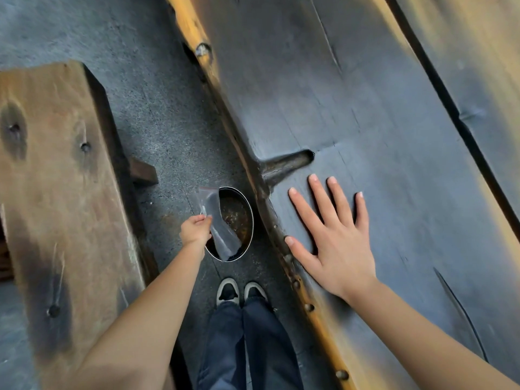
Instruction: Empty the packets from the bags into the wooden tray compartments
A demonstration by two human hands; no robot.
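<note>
My left hand (195,229) reaches down toward the floor and pinches a clear plastic zip bag (218,225) with a red seal strip. The bag looks empty and hangs over a round metal bin (247,209) standing on the floor. Brownish scraps lie at the bottom of the bin. My right hand (330,235) lies flat on the dark wooden table top (365,108), fingers spread, holding nothing. No wooden tray and no packets are in view.
A wooden bench (56,178) runs along the left. The table's rough edge (295,280) runs diagonally between my hands. My shoes (242,289) and dark trousers stand on the grey floor just behind the bin.
</note>
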